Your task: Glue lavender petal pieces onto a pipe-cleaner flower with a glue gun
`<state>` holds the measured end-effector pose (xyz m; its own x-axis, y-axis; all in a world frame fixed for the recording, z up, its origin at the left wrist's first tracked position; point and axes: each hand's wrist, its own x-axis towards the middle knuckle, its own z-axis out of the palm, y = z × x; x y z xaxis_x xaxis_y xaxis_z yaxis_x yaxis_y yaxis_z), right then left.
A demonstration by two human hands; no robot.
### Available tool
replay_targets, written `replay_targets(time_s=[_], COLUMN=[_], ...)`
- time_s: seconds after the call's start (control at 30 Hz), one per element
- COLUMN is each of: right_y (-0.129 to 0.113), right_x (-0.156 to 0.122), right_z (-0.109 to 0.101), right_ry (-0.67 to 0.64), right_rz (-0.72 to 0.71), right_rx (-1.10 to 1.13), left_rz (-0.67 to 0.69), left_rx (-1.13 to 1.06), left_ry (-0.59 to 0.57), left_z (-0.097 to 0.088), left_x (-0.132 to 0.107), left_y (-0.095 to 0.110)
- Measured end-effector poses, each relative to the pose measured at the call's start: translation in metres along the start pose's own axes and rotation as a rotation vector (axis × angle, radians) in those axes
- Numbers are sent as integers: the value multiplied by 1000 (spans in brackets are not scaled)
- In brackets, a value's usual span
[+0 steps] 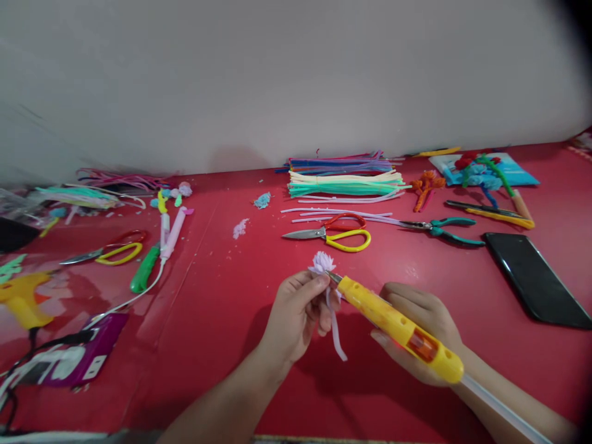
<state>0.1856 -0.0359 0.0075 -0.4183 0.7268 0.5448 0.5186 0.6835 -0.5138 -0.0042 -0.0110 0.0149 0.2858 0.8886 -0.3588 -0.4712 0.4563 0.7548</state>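
Between the thumb and fingers of my left hand [300, 305] is a small lilac pipe-cleaner flower [322, 261], its petals pointing up. A lilac pipe-cleaner strip [336, 333] hangs below those fingers. My right hand [423, 314] is wrapped round a yellow hot glue gun [383, 311], whose metal nozzle meets the flower's base near my left thumb. A clear glue stick [502, 407] sticks out of the gun's back end. Just beyond my hands lie scissors [349, 240] with one red and one yellow handle.
Bundled pipe cleaners [346, 184] lie by the wall. Pliers [444, 232], a black phone [536, 277] and finished pipe-cleaner flowers [483, 172] are at right. At left are a second glue gun [25, 299], scissors [108, 251], a pink corded tool [174, 234] and a purple power strip [99, 354].
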Motion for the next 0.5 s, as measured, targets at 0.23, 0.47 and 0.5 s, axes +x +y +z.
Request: replay_targets(time_s=[0.23,0.47,0.5], right_y=[1,0,1], right_x=[-4,-2,-2], right_z=[2,2,2], right_ry=[-14,-17,-17], right_rz=[35,34,37], right_rx=[22,30,28], left_rz=[-5,-11,-9], left_rx=[13,2,1], left_ry=[-6,-10,-11], left_z=[0,0,0], left_x=[-1,0,0], left_y=[0,0,0])
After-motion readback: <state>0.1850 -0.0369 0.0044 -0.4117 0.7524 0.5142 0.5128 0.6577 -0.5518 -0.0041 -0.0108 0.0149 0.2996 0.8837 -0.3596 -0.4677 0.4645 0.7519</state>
